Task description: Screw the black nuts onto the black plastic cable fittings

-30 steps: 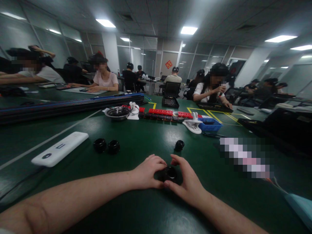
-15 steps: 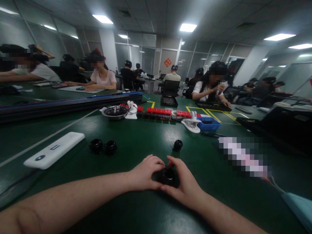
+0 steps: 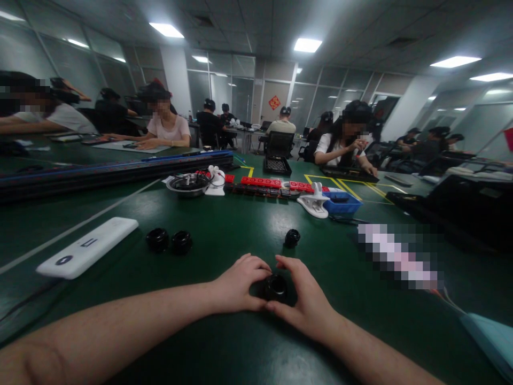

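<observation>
A black ring-shaped part [image 3: 276,287] sits on the green table [image 3: 224,342], with a round opening on top. Around its left side curves my left hand [image 3: 243,283], thumb and fingers apart, the tips close to the ring; contact is unclear. My right hand [image 3: 308,299] arches loosely around the other side, open, with a gap between palm and ring. Its thumb tip is by the left thumb. A similar black part [image 3: 292,238] lies just beyond the hands. Two more, one black part [image 3: 157,240] beside another [image 3: 181,242], are farther left.
A white device [image 3: 90,247] with a cable lies left. Farther back are a metal dish [image 3: 187,184], red blocks [image 3: 262,183], a white clamp [image 3: 316,202] and a blue bin [image 3: 342,202]. Black cloth [image 3: 457,206] is at right. Several people sit beyond.
The view has shifted very slightly. Both hands and the black parts keep nearly the same places, with no visible change of grip.
</observation>
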### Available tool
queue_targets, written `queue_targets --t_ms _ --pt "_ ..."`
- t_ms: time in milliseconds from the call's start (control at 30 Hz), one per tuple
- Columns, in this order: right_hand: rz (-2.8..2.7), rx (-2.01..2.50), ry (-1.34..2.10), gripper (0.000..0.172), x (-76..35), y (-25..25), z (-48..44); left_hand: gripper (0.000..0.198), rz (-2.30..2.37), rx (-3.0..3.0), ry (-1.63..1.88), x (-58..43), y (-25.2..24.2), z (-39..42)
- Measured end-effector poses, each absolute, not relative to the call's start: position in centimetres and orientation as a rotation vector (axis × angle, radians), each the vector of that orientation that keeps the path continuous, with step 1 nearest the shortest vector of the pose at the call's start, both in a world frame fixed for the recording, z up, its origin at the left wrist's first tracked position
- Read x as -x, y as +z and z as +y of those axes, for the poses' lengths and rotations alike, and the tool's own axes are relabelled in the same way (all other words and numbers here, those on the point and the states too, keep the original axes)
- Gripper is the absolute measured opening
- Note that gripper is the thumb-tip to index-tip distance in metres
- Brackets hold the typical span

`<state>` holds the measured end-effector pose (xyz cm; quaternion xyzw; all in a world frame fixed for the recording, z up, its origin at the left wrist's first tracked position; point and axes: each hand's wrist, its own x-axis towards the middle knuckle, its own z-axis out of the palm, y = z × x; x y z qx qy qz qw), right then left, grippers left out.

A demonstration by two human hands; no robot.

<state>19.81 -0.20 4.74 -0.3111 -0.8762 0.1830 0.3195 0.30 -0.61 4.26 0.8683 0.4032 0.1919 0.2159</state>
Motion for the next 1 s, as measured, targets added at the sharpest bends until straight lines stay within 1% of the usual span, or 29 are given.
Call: queue_targets --t_ms 100,133,267,367,533,633,700,767,833,900,1000 --pt "-2.319 0.785 0.550 0.054 -19.7 4.7 -0.3 0.044 1.112 -2.407 0.529 -0.3 4.3 -0.6" --pt "-2.327 0.747 0.564 0.053 -19.7 4.8 -0.4 0.046 1.112 -2.409 0.532 -0.3 4.3 -0.6" --pt "-2.394 0.615 0.574 0.065 -19.9 4.9 -0.5 0.048 1.116 -2.408 0.534 -0.3 4.4 -0.6" --pt "-2.382 0.631 0.539 0.068 -20.1 4.7 -0.3 0.047 1.124 -2.395 0.532 -0.3 4.3 -0.6" --pt "-2.285 0.766 0.521 0.060 -20.1 4.7 -0.3 0.044 1.124 -2.381 0.524 -0.4 4.1 -0.5" --pt "-2.325 0.796 0.588 0.051 -19.8 4.8 -0.3 0.046 1.123 -2.385 0.518 -0.4 4.2 -0.5" --pt "-2.352 0.728 0.585 0.051 -19.8 5.1 -0.3 0.048 1.118 -2.389 0.521 -0.4 4.3 -0.6" --pt "-2.353 0.614 0.528 0.056 -20.0 5.6 -0.3 0.051 1.119 -2.392 0.531 -0.4 4.3 -0.6" --pt "-2.323 0.508 0.453 0.058 -20.4 6.5 -0.8 0.050 1.124 -2.399 0.537 -0.3 4.2 -0.6" --pt "-2.301 0.460 0.418 0.057 -21.2 7.4 -1.9 0.046 1.126 -2.407 0.541 -0.3 4.1 -0.6" --pt "-2.361 0.603 0.460 0.047 -22.9 7.9 -4.8 0.044 1.120 -2.403 0.538 -0.3 4.0 -0.6"
